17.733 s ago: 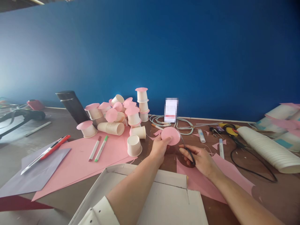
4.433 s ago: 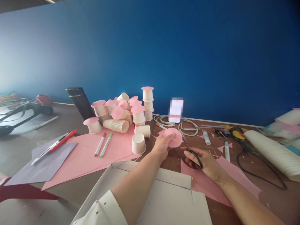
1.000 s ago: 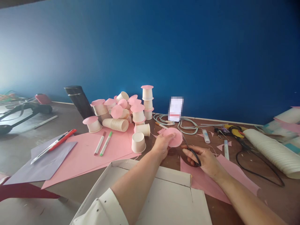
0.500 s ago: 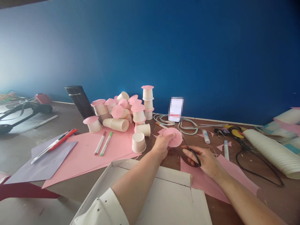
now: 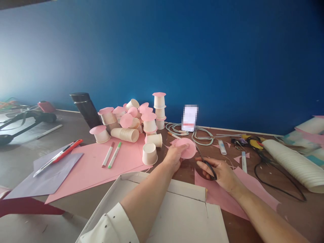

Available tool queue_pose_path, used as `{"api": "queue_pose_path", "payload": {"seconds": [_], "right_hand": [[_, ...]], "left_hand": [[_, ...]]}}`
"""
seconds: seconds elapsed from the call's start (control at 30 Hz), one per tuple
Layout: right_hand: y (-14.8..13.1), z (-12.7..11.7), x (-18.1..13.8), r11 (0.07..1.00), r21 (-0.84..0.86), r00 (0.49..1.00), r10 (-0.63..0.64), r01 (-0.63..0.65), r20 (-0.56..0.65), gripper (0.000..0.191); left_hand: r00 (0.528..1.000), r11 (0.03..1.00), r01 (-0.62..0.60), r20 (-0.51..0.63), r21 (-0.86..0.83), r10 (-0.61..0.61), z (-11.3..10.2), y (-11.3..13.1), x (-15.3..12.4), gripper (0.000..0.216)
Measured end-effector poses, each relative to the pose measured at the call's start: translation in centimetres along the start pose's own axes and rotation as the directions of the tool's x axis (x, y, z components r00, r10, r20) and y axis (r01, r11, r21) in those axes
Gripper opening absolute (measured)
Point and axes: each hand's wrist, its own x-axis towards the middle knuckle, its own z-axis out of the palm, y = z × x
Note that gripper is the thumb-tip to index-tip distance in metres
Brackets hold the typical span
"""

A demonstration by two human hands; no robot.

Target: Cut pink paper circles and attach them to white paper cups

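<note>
Between the thumb and fingers of my left hand (image 5: pixel 175 156) is a round pink paper disc (image 5: pixel 189 150), held up over the table. My right hand (image 5: pixel 221 172) is closed on the black handles of a pair of scissors (image 5: pixel 212 169), whose blades point up and left along the disc's right edge. Whether the blades touch the paper I cannot tell. Below my right hand lies a pink paper sheet (image 5: pixel 210 189). A white paper cup (image 5: pixel 150 154) stands upside down left of my left hand, near several cups topped with pink paper (image 5: pixel 149 116).
A white cardboard piece (image 5: pixel 187 216) lies under my left forearm. On the left are a red utility knife (image 5: pixel 67 152), two markers (image 5: pixel 114 155), pink sheets (image 5: pixel 88 162) and a black flask (image 5: pixel 84 108). To the right are a glue stick (image 5: pixel 244 162), a long cup stack (image 5: pixel 291 162) and a black cable (image 5: pixel 275 189).
</note>
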Motion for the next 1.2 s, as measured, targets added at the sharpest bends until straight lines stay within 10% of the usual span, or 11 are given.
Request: {"api": "queue_pose_path", "payload": {"seconds": [0.9, 1.2], "right_hand": [[-0.2, 0.1, -0.2, 0.999, 0.035, 1.0, -0.015, 0.015, -0.007, 0.047], [1.1, -0.8, 0.7, 0.997, 0.069, 0.981, 0.044, -0.032, -0.186, 0.053]], "left_hand": [[0.999, 1.0, -0.014, 0.051, -0.001, 0.014, -0.2, 0.1, 0.1, 0.039], [0.996, 0.999, -0.008, 0.093, -0.046, 0.012, -0.2, 0.0, 0.0, 0.042]]}}
